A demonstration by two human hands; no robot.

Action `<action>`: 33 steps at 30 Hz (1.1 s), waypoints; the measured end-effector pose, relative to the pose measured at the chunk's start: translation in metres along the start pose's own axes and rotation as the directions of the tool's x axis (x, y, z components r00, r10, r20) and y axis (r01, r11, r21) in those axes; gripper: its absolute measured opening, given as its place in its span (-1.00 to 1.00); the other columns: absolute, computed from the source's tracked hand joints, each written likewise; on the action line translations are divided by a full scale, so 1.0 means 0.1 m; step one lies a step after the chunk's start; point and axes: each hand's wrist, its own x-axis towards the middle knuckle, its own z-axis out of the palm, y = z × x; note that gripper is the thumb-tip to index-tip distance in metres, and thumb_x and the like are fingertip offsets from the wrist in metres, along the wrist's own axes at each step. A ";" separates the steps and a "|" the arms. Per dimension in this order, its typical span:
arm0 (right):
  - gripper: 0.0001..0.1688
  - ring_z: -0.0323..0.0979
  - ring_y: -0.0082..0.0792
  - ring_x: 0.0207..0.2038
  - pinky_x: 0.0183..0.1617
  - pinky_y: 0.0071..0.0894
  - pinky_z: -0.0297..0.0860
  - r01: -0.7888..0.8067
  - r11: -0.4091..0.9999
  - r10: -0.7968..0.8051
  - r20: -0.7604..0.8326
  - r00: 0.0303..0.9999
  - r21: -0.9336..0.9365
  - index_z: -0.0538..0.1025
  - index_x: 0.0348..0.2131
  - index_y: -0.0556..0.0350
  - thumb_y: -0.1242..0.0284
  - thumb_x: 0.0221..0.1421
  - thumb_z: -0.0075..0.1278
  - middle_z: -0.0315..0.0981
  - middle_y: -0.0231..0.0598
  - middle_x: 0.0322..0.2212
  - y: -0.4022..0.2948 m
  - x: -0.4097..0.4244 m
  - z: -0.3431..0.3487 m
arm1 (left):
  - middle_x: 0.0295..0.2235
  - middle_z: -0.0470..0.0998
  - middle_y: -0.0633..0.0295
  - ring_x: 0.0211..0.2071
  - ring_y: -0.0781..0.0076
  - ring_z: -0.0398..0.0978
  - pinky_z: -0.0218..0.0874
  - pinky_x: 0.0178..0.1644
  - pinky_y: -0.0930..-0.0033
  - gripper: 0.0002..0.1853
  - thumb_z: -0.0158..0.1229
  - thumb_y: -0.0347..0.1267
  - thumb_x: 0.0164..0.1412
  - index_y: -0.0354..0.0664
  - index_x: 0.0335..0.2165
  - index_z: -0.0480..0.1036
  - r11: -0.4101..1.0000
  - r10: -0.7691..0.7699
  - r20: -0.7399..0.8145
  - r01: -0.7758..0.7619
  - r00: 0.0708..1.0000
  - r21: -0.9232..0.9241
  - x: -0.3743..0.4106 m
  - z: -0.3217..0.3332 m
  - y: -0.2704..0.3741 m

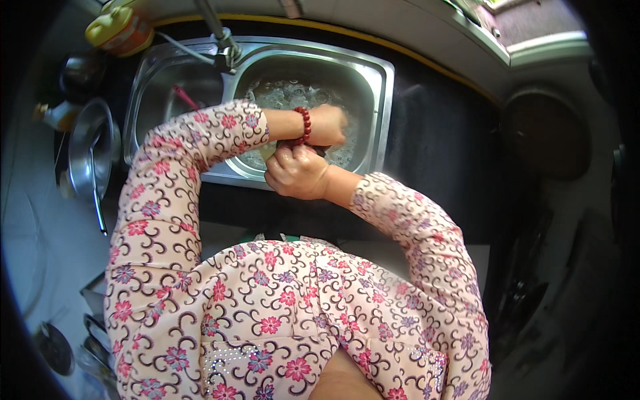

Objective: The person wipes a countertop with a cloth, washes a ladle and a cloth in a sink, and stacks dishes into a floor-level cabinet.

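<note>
My left hand (327,125), with a red bead bracelet (303,125) at the wrist, is curled and slightly blurred over the right sink basin (367,95). Just below it in the view, at the basin's near rim, my wet right hand (296,172) is clenched. A small dark item (320,149) shows between the two hands, gripped by both; most of it is hidden, so its kind is unclear. Something pale yellow-green (264,154) shows beside my right knuckles. Foamy water (295,95) fills the bottom of this basin.
A faucet (225,47) stands behind the basins. In the left basin (170,80) lies a pink handle (185,96). A yellow jug (117,30) is at the back left. Left of the sink sits a metal bowl (92,145) with a long-handled utensil (95,180). Dark countertop (430,150) extends right.
</note>
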 end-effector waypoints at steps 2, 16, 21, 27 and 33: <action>-0.80 0.27 -0.34 -0.57 -0.58 -0.41 0.19 -0.048 0.997 0.049 -0.013 0.999 0.064 0.40 -0.76 -0.01 0.28 -0.34 -0.09 0.25 -0.34 -0.68 -0.09 -0.12 0.24 | -0.49 0.52 -0.09 -0.41 0.13 0.52 0.32 -0.27 0.23 -0.73 0.12 -0.35 -0.13 -0.38 -0.45 0.46 0.998 -0.046 0.032 0.044 0.998 0.048 0.17 0.26 -0.28; -0.84 0.39 -0.41 -0.42 -0.29 -0.39 0.37 -0.221 -0.441 0.896 0.413 -0.163 0.870 0.45 -0.45 0.20 0.47 -0.12 -0.03 0.41 -0.24 -0.46 0.81 -0.64 -0.12 | -0.14 0.37 0.14 -0.13 0.31 0.38 0.30 -0.08 0.26 -0.45 0.12 -0.10 0.07 -0.24 -0.09 0.24 0.015 -0.092 0.232 0.234 0.968 -0.972 -0.20 -0.26 -0.35; -0.39 0.25 -0.05 -0.01 -0.02 0.15 0.24 0.336 -0.855 0.441 0.894 0.075 0.394 0.23 0.00 0.07 0.02 0.15 -0.30 0.24 -0.04 -0.05 0.97 -0.94 0.04 | -0.18 0.37 0.14 -0.17 0.37 0.40 0.31 -0.08 0.35 -0.46 0.24 -0.45 -0.03 -0.30 -0.08 0.19 0.385 -0.186 -0.354 -0.263 0.916 -0.884 -0.08 -0.47 -0.26; 0.04 0.13 0.01 0.07 0.07 0.02 0.20 -0.330 -0.584 0.749 0.649 0.132 0.742 -0.05 0.18 0.03 -0.21 -0.06 -0.13 -0.13 -0.03 0.14 0.84 -0.97 -0.18 | -0.20 0.41 0.11 -0.15 0.32 0.38 0.26 -0.03 0.32 -0.47 -0.12 -0.59 -0.19 -0.34 -0.10 0.25 0.132 -0.175 -0.398 -0.379 0.901 -0.916 -0.18 -0.58 -0.29; -0.31 0.38 -0.39 -0.16 -0.03 -0.47 0.32 -0.174 -0.541 0.771 0.568 0.288 0.823 0.23 -0.03 0.39 0.37 -0.09 0.13 0.36 -0.09 -0.19 1.07 -0.82 -0.24 | -0.16 0.35 0.11 -0.13 0.35 0.32 0.20 -0.01 0.37 -0.35 -0.19 -0.60 -0.22 -0.32 0.01 0.15 0.027 -0.102 -0.401 -0.401 0.910 -0.916 -0.16 -0.62 -0.02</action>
